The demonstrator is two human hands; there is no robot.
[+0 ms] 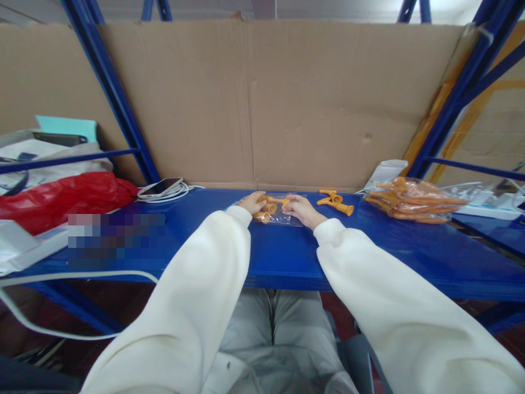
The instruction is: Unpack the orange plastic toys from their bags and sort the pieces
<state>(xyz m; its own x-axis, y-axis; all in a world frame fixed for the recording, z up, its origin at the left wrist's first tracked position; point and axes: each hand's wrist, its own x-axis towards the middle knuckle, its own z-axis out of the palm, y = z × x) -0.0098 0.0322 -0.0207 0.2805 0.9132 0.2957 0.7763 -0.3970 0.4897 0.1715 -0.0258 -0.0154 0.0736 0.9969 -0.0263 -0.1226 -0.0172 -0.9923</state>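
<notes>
Working at a blue shelf (pixel 283 262), both hands close together near its middle. Left hand (pixel 251 203) curled, gripping the left end of a clear bag (pixel 294 220); orange parts (pixel 268 208) just beside its fingers, whether all inside the bag cannot tell. Right hand (pixel 301 209) on the bag's right side, fingertips at another orange piece (pixel 284 203); whether pinched or only touched, cannot tell. Bag flat on the shelf, between the hands. Loose orange pieces (pixel 340 207) right of right hand, apart. Farther right, a filled bag (pixel 414 201). Cardboard (pixel 254 109) behind; phone (pixel 164 187) at left
</notes>
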